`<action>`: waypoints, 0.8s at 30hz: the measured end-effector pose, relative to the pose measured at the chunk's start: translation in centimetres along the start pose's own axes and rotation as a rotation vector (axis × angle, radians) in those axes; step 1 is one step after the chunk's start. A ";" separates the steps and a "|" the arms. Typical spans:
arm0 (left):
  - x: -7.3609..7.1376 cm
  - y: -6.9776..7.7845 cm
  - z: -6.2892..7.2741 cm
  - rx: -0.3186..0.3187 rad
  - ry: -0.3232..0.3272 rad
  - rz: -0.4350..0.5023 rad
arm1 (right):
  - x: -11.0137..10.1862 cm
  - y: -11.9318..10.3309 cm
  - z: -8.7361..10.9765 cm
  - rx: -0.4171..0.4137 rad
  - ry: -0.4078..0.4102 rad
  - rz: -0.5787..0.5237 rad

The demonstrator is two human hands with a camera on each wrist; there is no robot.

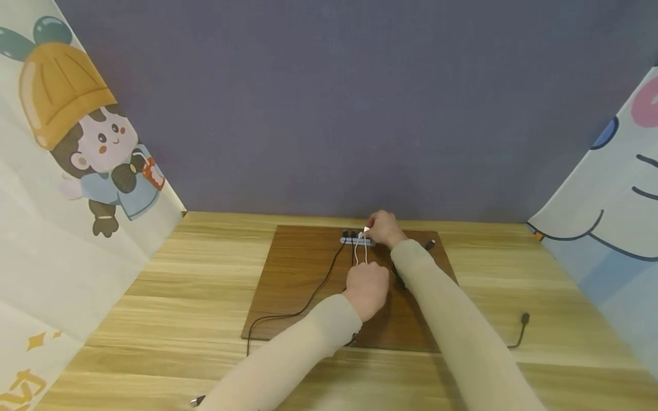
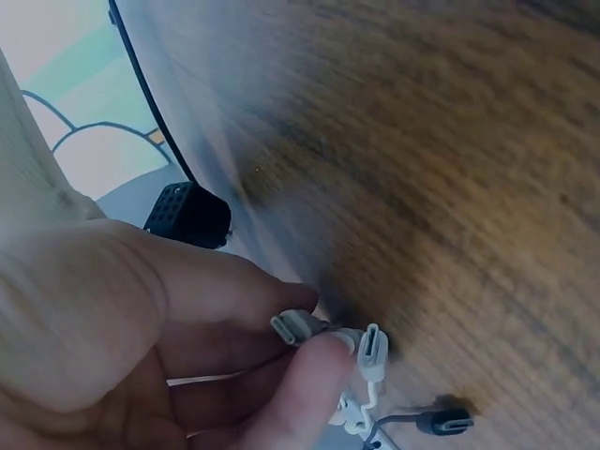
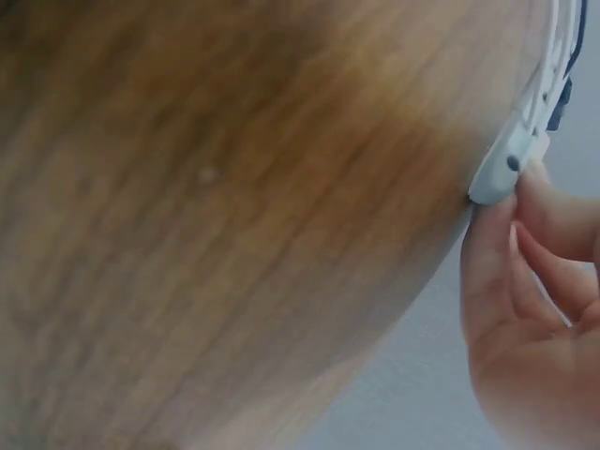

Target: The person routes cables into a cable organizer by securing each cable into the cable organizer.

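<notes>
A pale cable clip strip lies near the back of a dark brown board, with black and white cables set in it. My right hand is at the strip's right end and pinches a white cable plug; in the right wrist view its fingertips are right at the end of the strip. Nearer to me, my left hand grips the white cables that run down from the strip. In the left wrist view a white USB-C plug shows between thumb and finger, and a second beside the thumb.
The brown board lies on a light wood table. A black cable trails left across it. Black plugs lie at the board's back right and on the table at right. A grey panel stands behind.
</notes>
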State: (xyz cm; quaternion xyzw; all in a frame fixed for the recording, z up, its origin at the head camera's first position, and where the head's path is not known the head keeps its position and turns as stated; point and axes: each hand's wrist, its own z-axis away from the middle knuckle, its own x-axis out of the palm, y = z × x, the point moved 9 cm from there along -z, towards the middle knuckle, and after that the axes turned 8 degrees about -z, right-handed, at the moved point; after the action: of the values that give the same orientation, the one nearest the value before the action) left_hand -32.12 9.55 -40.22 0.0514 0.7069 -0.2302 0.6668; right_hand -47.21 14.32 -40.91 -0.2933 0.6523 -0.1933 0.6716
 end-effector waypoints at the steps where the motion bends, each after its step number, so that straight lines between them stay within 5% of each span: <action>1: 0.0 0.1 0.0 0.004 0.000 -0.002 | 0.0 0.0 0.0 -0.005 -0.004 0.013; 14: -0.2 0.9 0.3 0.037 -0.054 -0.041 | 0.8 0.0 -0.2 -0.111 -0.094 0.180; 24: -0.1 1.6 0.8 0.068 -0.077 -0.102 | 1.3 -0.2 0.1 -0.095 -0.127 0.225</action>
State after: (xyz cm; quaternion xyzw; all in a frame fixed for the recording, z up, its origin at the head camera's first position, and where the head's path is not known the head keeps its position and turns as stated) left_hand -30.76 10.64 -40.52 0.0289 0.6743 -0.2896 0.6787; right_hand -46.96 13.38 -41.79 -0.2614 0.6456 -0.0668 0.7144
